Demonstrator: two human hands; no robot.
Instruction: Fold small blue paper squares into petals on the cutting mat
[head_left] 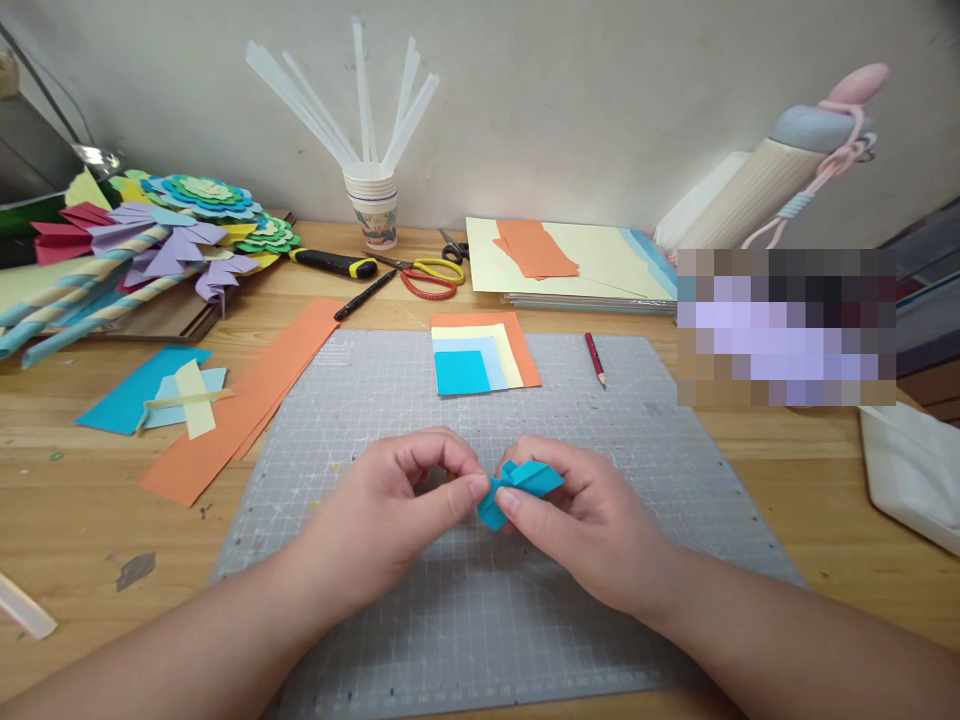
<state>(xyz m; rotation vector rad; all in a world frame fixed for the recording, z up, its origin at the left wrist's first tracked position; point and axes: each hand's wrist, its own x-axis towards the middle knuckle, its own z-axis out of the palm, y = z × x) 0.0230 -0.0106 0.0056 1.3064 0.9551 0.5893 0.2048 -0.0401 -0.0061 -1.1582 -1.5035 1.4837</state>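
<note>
A small piece of folded blue paper (531,478) is held up between my hands over the grey cutting mat (360,620). My left hand (405,500) pinches its left edge between thumb and fingertips. My right hand (581,510) grips its middle, thumb in front and fingers behind, so part of the paper is hidden. Beyond my hands, a stack of square papers (487,355) in orange, cream, light blue and blue lies on the mat. A short red pencil (595,360) rests to its right.
Orange paper strips (247,400) and blue paper (142,390) lie left. Behind are a black marker (365,295), a utility knife (334,263), scissors (431,277), paper cups (375,215) holding white sticks, and a paper pile (600,255). Paper flowers (172,240) stand back left; a white tray (915,470) sits right.
</note>
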